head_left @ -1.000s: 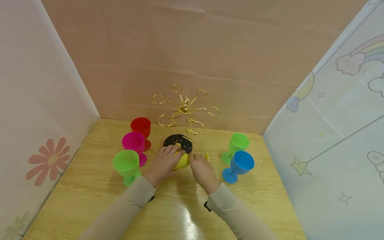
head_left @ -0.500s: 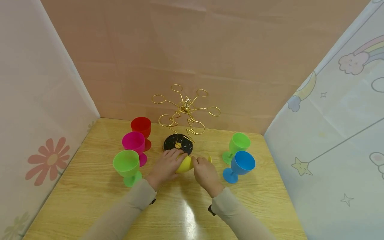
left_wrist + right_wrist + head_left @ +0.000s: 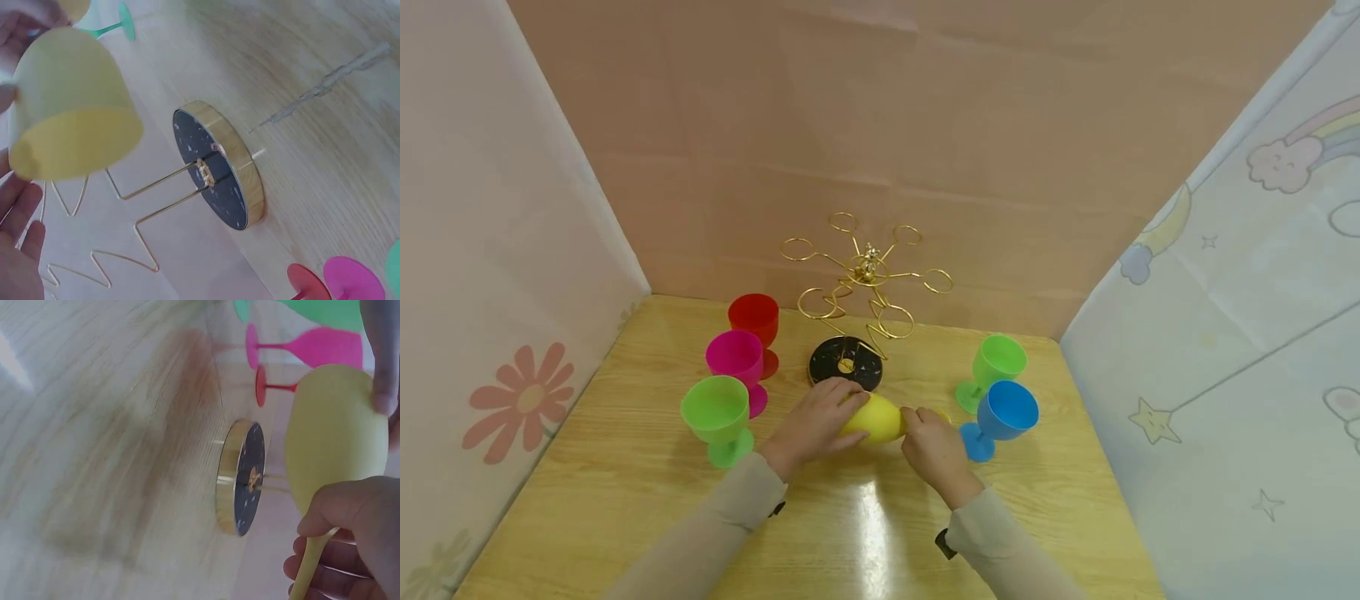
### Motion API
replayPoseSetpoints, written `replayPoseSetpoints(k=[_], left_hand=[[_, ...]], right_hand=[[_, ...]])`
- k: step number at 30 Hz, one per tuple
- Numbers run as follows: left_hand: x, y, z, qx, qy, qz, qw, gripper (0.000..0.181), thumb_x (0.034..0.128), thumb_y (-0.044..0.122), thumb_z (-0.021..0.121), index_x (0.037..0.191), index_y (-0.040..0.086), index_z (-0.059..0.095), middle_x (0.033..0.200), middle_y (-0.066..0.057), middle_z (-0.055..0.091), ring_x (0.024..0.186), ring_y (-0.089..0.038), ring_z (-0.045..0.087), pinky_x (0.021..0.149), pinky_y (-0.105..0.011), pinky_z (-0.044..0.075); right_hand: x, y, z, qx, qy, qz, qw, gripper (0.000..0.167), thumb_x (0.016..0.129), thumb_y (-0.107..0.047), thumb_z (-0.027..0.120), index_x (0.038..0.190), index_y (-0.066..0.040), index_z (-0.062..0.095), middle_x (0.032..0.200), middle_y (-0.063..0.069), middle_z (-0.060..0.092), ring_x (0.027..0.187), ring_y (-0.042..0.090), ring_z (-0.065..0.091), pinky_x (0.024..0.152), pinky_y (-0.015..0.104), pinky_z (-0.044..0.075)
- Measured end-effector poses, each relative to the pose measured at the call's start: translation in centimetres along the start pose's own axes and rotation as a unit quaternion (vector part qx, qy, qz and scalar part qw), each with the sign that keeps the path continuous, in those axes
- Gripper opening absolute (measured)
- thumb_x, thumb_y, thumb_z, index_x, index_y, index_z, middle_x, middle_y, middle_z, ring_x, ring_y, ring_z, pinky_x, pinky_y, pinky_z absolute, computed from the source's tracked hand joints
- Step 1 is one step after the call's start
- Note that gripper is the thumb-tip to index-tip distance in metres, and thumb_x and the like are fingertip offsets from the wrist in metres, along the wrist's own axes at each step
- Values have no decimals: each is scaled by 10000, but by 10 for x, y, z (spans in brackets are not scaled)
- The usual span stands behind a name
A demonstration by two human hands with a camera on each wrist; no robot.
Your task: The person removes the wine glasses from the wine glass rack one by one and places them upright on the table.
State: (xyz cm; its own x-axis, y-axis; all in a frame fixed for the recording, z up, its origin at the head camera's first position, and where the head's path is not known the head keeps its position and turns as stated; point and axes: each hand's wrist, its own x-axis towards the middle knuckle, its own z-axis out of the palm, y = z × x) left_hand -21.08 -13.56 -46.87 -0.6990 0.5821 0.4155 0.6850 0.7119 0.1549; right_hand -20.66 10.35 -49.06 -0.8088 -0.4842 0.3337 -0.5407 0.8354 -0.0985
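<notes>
A yellow plastic goblet (image 3: 880,419) lies sideways between both hands in front of the stand. My left hand (image 3: 814,423) grips the bowl near its rim, fingers over the top and thumb below. My right hand (image 3: 936,450) pinches the stem just under the bowl; only a bit of the goblet's foot shows past it. In the right wrist view the thumb and fingers wrap the stem below the yellow bowl (image 3: 337,431). Behind the hands rises a gold wire cup stand with several rings and a round black base (image 3: 829,365).
Upright goblets flank the hands: red (image 3: 754,317), magenta (image 3: 734,357) and green (image 3: 715,408) on the left, green (image 3: 1000,358) and blue (image 3: 1007,408) on the right. All stand on the wooden table (image 3: 790,533). Cloth walls rise behind and at both sides.
Both hands have moved the yellow goblet toward the right and slightly nearer, so more of the black base shows. The right hand has shifted farther right along with it. The other goblets stay put.
</notes>
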Motion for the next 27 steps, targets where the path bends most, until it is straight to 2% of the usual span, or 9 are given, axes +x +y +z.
replayPoseSetpoints(k=[2,4,8,11,15,19,22,24,27], left_hand=[[1,-1,0,103,318,51,9994,459,892,359,791,1214,48,687,1211,-89,639,1161,-277,573,1073,-427,458],[2,-3,0,234,566,63,9981,414,906,330,779,1197,49,690,1190,-85,650,1140,-276,584,1061,-433,464],[-1,-6,0,363,700,-59,9969,356,928,294,757,1198,71,695,1174,-76,669,1122,-272,592,1038,-442,474],[-6,-7,0,319,659,-186,9971,316,926,270,758,1176,85,705,1166,-77,671,1115,-277,589,1015,-452,483],[-12,-9,0,260,563,-314,9976,279,920,253,761,1140,87,715,1165,-81,668,1108,-289,594,997,-469,493],[-15,-13,-1,196,599,-316,9975,258,901,205,777,1115,71,724,1157,-90,668,1100,-297,611,1002,-469,505],[-17,-18,-5,72,770,-249,9967,243,878,138,786,1093,42,727,1146,-112,664,1085,-312,623,992,-458,520],[-19,-20,-10,3,909,-198,9957,237,861,110,793,1074,29,730,1139,-128,664,1070,-320,632,975,-445,534],[-22,-23,-20,13,1065,-152,9942,236,837,83,800,1053,22,727,1133,-144,663,1050,-330,642,940,-445,553]], right_hand=[[-6,5,-1,491,-243,447,9975,383,796,-27,786,1165,-37,687,940,86,689,774,229,661,573,322,545],[-12,10,-1,1049,-385,905,9896,373,837,-35,764,1200,-40,678,1033,99,706,879,253,687,675,370,583],[-27,17,4,2138,-194,1665,9624,374,851,-5,723,1220,-29,666,1111,111,710,986,289,693,845,460,584],[-38,22,9,2865,47,2188,9327,392,839,24,704,1224,-32,658,1071,86,708,967,269,677,858,456,578],[-49,28,12,3612,375,2617,8942,362,844,43,691,1196,-33,652,1023,76,691,941,229,640,840,392,580],[-58,37,16,4313,527,2891,8530,367,882,41,702,1233,-12,611,1116,114,660,978,159,624,859,284,556],[-67,44,19,4738,544,3081,8232,423,898,28,721,1293,-7,573,1213,113,625,1039,83,612,906,230,519],[-74,49,21,4864,549,3143,8134,437,900,15,734,1303,-14,567,1234,75,619,1067,38,605,930,217,504],[-82,57,25,4847,582,3089,8162,412,898,-5,747,1278,-23,588,1193,-18,649,1075,1,603,938,193,489]])
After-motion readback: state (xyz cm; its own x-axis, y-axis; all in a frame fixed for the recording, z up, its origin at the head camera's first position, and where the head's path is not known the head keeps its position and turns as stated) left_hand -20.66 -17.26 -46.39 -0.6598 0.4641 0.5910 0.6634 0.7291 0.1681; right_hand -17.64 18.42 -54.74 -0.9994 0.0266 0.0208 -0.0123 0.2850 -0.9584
